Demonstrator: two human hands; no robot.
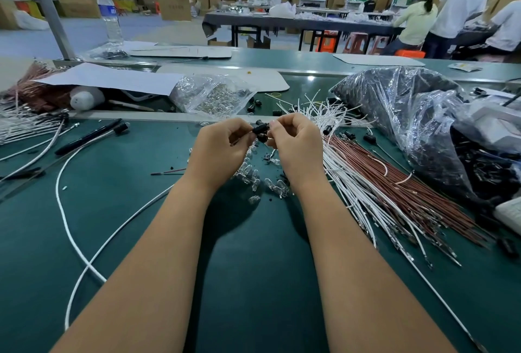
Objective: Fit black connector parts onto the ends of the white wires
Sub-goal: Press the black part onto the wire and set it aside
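My left hand (222, 149) and my right hand (293, 141) meet above the green table, fingers curled. Between the fingertips of both hands sits a small black connector part (260, 130); both hands pinch it. Whether a wire end is in it is hidden by my fingers. A loose bundle of white wires (346, 172) fans out just right of my right hand, beside brown-red wires (400, 183). More black connector parts (349, 135) lie scattered near the wires. Small clear glass bulbs (253, 178) lie under my hands.
A large clear bag of black parts (408, 115) fills the right side. A bag of clear bulbs (208, 96) lies behind my hands. Long white wires (64, 211) and a black pen (87, 137) lie at the left. People work at a far table (282, 21).
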